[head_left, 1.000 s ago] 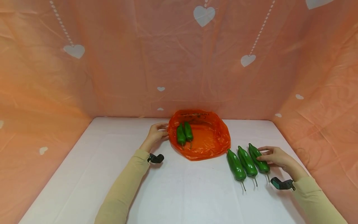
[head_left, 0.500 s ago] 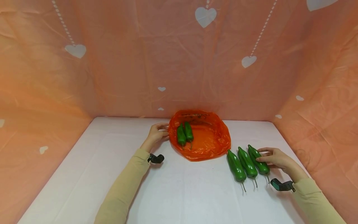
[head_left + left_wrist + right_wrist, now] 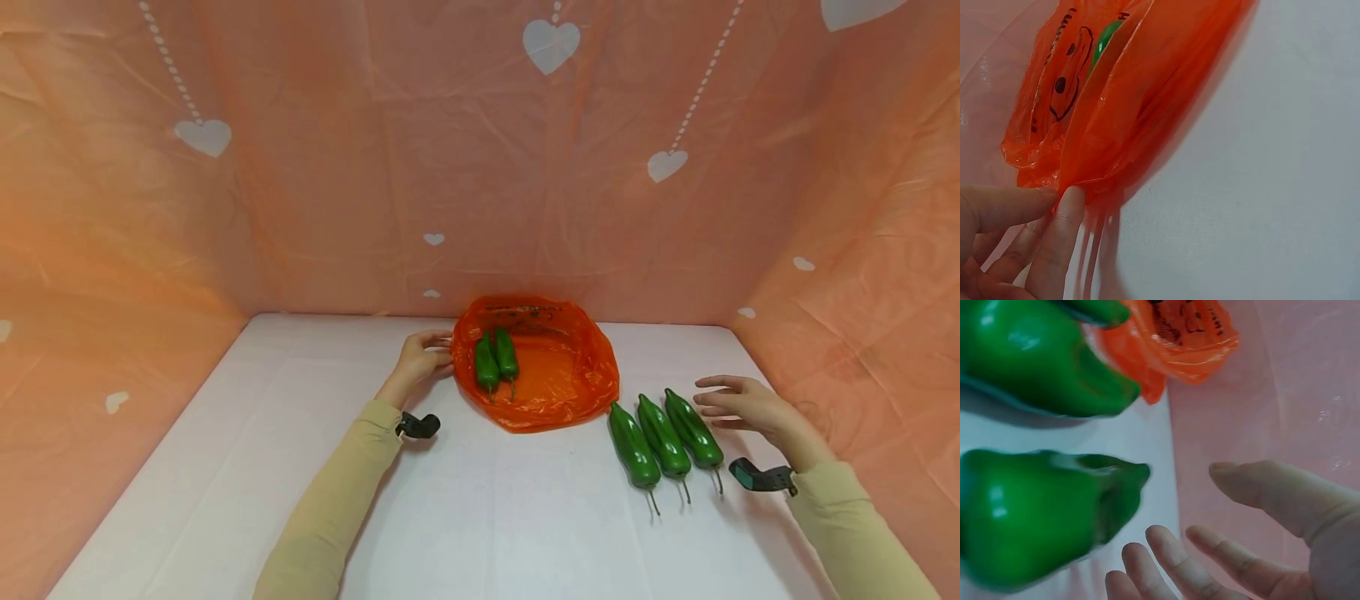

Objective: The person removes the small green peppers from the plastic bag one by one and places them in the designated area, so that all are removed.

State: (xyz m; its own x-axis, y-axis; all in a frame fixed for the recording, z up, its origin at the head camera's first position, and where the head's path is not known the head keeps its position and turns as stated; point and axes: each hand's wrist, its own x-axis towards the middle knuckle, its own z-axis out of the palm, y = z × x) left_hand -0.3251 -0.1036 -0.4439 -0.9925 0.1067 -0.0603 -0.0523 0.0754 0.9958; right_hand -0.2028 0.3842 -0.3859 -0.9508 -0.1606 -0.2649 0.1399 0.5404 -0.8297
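An orange plastic bag point(image 3: 543, 408) lies spread with its mouth facing up, two green peppers point(image 3: 487, 363) side by side at its left. At the bag's left edge, my left hand point(image 3: 417, 360) pinches the plastic between thumb and fingers, as the left wrist view shows on the gathered bag point(image 3: 1110, 119). Three more green peppers point(image 3: 663, 437) lie in a slanted row on the table, right of the bag. Just beyond the rightmost pepper point(image 3: 694, 430) my right hand point(image 3: 750, 408) hovers with fingers extended, holding nothing; in the right wrist view a gap separates it from the nearest pepper point(image 3: 1035, 519).
A white tabletop point(image 3: 480, 525) carries everything. Pinkish-orange sheeting with white hearts point(image 3: 551, 46) rises behind the table and along both sides. Small black devices sit at the left wrist point(image 3: 418, 425) and right wrist point(image 3: 759, 477).
My right hand has let go of the rightmost pepper and moved slightly up and right, away from it. The left hand, the bag and the peppers stay where they were.
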